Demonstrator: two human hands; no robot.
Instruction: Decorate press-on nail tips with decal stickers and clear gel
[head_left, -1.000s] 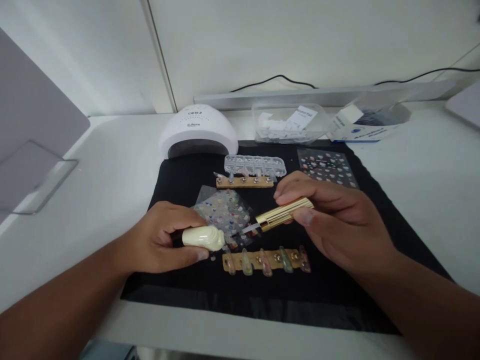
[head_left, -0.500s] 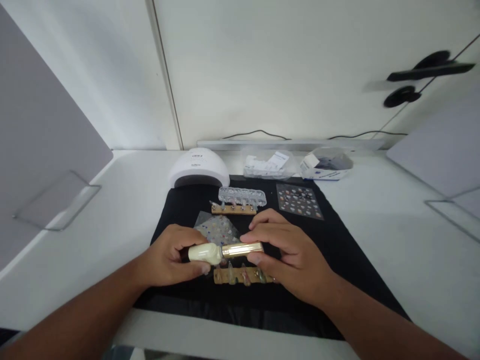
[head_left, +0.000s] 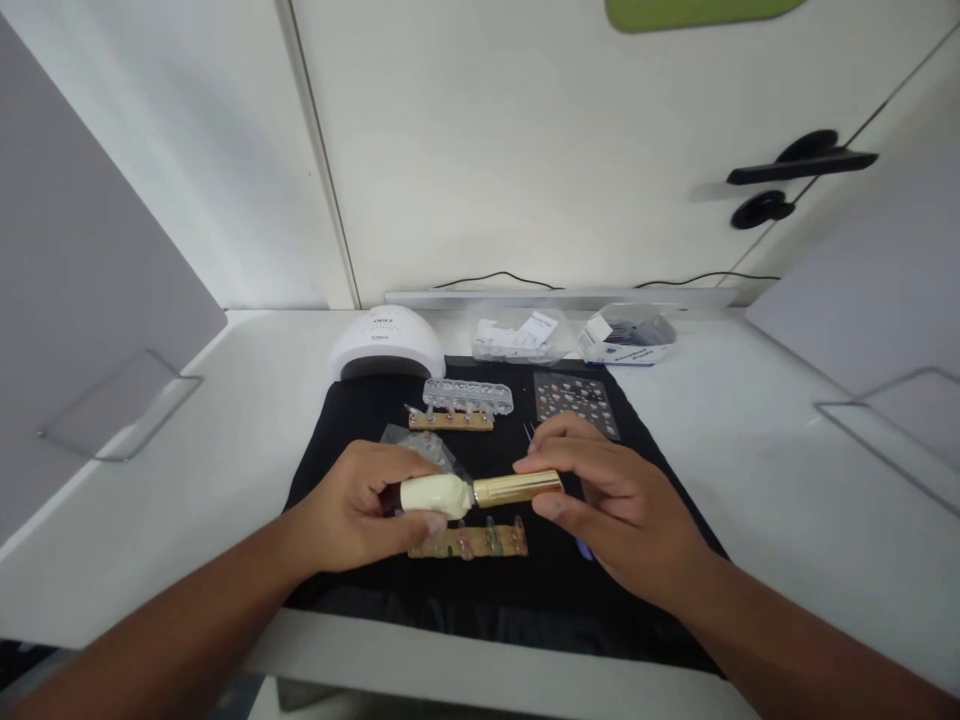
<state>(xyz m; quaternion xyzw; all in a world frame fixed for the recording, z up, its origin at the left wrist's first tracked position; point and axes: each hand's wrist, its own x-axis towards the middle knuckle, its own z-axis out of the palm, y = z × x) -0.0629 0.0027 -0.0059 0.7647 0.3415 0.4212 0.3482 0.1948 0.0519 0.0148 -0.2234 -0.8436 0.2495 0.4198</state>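
I see my left hand [head_left: 360,515] wrapped around the cream bottle [head_left: 435,494], fingers closed on it, the bottle lying sideways above the black mat [head_left: 352,420]. My right hand [head_left: 607,500] pinches the gold cap [head_left: 517,488] between thumb and fingertips; cap and bottle meet end to end, though I cannot tell whether they are fully joined. Just below them lies a wooden strip of painted nail tips [head_left: 469,542]. Farther back on the mat sit a second strip [head_left: 450,420], a clear compartment box [head_left: 468,396] and a sticker sheet [head_left: 574,400]. A white nail lamp [head_left: 386,345] stands at the mat's far edge on the worktop [head_left: 787,480].
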